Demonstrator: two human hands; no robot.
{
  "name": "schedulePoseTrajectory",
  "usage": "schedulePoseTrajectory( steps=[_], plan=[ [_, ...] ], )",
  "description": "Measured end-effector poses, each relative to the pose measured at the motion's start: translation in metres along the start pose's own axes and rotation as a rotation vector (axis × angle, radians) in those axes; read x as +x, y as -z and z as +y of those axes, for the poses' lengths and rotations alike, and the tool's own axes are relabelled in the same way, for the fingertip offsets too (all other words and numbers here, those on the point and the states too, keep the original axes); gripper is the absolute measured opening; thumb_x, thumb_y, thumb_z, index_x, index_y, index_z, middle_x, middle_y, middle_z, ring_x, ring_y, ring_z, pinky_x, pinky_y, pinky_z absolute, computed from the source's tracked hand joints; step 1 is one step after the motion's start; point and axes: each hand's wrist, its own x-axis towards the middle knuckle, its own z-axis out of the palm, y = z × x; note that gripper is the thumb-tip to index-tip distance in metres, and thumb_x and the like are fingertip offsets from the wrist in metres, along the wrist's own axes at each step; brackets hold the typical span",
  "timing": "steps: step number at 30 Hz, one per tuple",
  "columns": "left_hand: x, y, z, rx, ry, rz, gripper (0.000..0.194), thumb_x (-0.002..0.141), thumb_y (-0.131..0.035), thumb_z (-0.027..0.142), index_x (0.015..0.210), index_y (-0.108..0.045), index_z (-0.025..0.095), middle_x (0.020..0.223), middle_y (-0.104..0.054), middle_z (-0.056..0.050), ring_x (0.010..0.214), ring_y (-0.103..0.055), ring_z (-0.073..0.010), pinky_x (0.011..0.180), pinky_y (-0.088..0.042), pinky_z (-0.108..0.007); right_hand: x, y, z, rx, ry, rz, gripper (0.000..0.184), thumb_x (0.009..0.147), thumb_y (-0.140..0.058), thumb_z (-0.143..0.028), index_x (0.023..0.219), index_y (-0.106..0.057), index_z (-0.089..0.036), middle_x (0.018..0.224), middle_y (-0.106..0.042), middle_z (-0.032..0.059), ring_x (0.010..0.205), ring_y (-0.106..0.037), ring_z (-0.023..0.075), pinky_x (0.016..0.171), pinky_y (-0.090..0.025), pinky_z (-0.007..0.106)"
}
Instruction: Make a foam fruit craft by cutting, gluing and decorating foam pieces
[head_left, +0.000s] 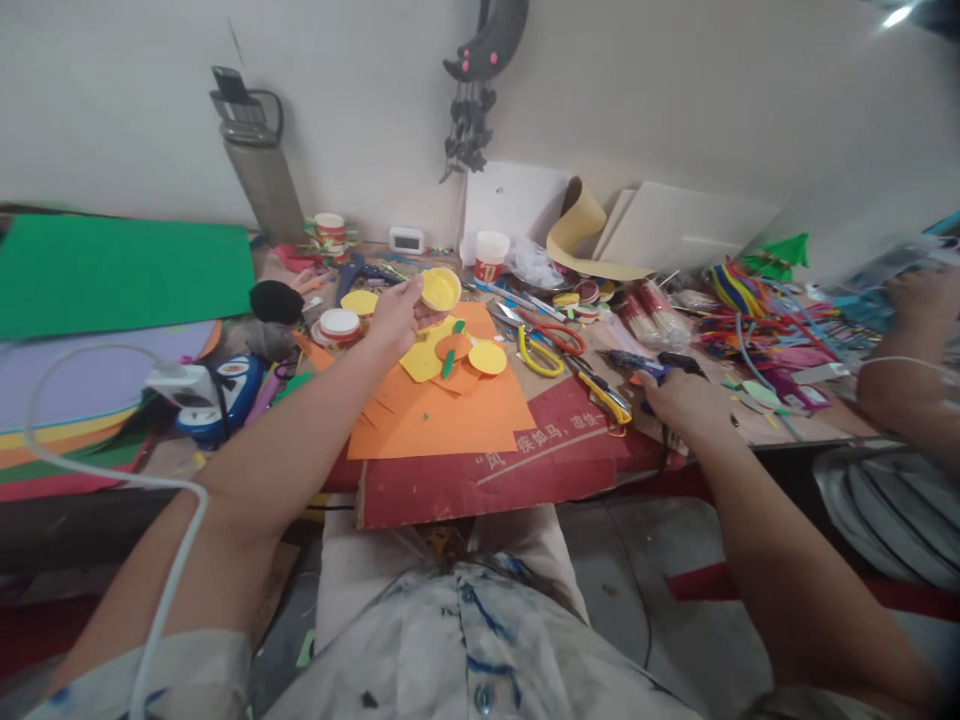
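Fingers of the left hand are closed on a yellow cup above the bench; a blue glue gun is grasped by the right hand. Yellow discs have evidently been cut; joining seems unfinished, pieces being strewn over orange paper.

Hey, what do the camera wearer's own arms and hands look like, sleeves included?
The left hand and right hand wear no gloves, and no watch or bracelet shows. The left sleeve is pale greyish white with blue marks; only a dim edge of the right sleeve shows. A white cable crosses in front of the left arm.
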Motion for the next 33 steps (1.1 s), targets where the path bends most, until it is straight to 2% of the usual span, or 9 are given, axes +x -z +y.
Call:
schedulePoseTrajectory(
  steps=[2, 4, 8, 11, 14, 19, 24, 27, 33],
  plan=[
    [0.001, 0.001, 0.002, -0.013, -0.003, 0.008, 0.028, 0.096, -0.072, 0.043, 0.104, -0.068, 0.017, 0.109, -0.08, -0.013, 0.1, -0.078, -0.0212, 0.099, -0.062, -0.041, -0.003, 0.007, -0.025, -0.098, 0.049, 0.052, 0.044, 0.095, -0.062, -0.051, 0.099, -0.071, -0.008, 0.111, -0.069, 0.0334, 0.112, -0.067, 0.0434, 0.096, -0.047, 0.059],
    [0.002, 0.003, 0.003, -0.029, 0.003, 0.01, 0.028, 0.097, -0.072, 0.042, 0.105, -0.068, 0.016, 0.111, -0.08, -0.013, 0.099, -0.078, -0.0215, 0.098, -0.062, -0.041, -0.007, 0.009, -0.058, 0.037, 0.249, 0.089, 0.04, 0.098, -0.057, -0.046, 0.106, -0.071, -0.01, 0.114, -0.07, 0.0287, 0.11, -0.066, 0.0387, 0.096, -0.049, 0.055],
    [0.003, 0.005, 0.003, -0.044, 0.012, 0.002, 0.025, 0.097, -0.071, 0.039, 0.108, -0.069, 0.016, 0.11, -0.08, -0.013, 0.1, -0.078, -0.022, 0.097, -0.062, -0.04, -0.016, -0.008, -0.134, 0.422, 0.582, -0.072, 0.03, 0.097, -0.061, -0.044, 0.106, -0.07, -0.016, 0.107, -0.073, 0.0163, 0.093, -0.067, 0.0273, 0.088, -0.055, 0.045],
    [0.005, 0.007, 0.001, -0.033, 0.017, -0.006, 0.027, 0.096, -0.071, 0.04, 0.11, -0.068, 0.017, 0.108, -0.081, -0.012, 0.103, -0.078, -0.022, 0.097, -0.063, -0.04, -0.016, -0.026, -0.18, 0.512, 0.68, -0.094, 0.031, 0.096, -0.063, -0.04, 0.113, -0.07, -0.015, 0.121, -0.07, 0.0199, 0.119, -0.065, 0.0318, 0.101, -0.053, 0.048],
    [0.005, 0.007, 0.0, -0.027, 0.017, -0.007, 0.028, 0.096, -0.072, 0.04, 0.111, -0.068, 0.017, 0.106, -0.081, -0.01, 0.101, -0.078, -0.0215, 0.097, -0.063, -0.039, -0.011, -0.037, -0.211, 0.468, 0.664, -0.129, 0.031, 0.095, -0.066, -0.039, 0.115, -0.07, -0.014, 0.119, -0.072, 0.02, 0.119, -0.065, 0.0342, 0.106, -0.051, 0.052],
    [0.003, 0.005, 0.001, -0.052, 0.011, 0.022, 0.015, 0.1, -0.063, 0.03, 0.103, -0.067, 0.016, 0.103, -0.081, -0.01, 0.101, -0.078, -0.0211, 0.096, -0.063, -0.038, -0.002, -0.042, -0.244, 0.311, 0.618, -0.23, 0.044, 0.096, -0.064, -0.036, 0.134, -0.065, -0.014, 0.13, -0.07, 0.0216, 0.118, -0.065, 0.0355, 0.103, -0.05, 0.053],
    [0.007, 0.009, 0.005, -0.058, -0.032, 0.055, 0.018, 0.099, -0.066, 0.034, 0.102, -0.068, 0.016, 0.105, -0.08, -0.011, 0.104, -0.077, -0.0222, 0.095, -0.063, -0.036, 0.01, -0.033, -0.267, 0.084, 0.884, -0.397, 0.059, 0.091, -0.067, -0.023, 0.149, -0.059, -0.021, 0.152, -0.062, 0.0154, 0.139, -0.051, 0.041, 0.11, -0.043, 0.056],
    [0.011, 0.013, 0.006, -0.063, -0.047, 0.083, 0.021, 0.098, -0.069, 0.036, 0.103, -0.068, 0.016, 0.106, -0.08, -0.011, 0.104, -0.077, -0.0227, 0.094, -0.063, -0.036, 0.019, -0.027, -0.278, -0.015, 1.028, -0.517, 0.055, 0.09, -0.067, -0.019, 0.145, -0.065, -0.024, 0.148, -0.067, 0.0119, 0.136, -0.054, 0.0382, 0.109, -0.043, 0.05],
    [0.016, 0.017, 0.008, -0.088, -0.049, 0.112, 0.023, 0.097, -0.07, 0.039, 0.101, -0.068, 0.016, 0.103, -0.079, -0.011, 0.098, -0.077, -0.0217, 0.09, -0.064, -0.035, 0.028, -0.016, -0.297, -0.175, 1.177, -0.564, 0.055, 0.084, -0.072, -0.016, 0.139, -0.069, -0.024, 0.132, -0.073, 0.012, 0.122, -0.062, 0.0325, 0.096, -0.044, 0.039]
  ],
)
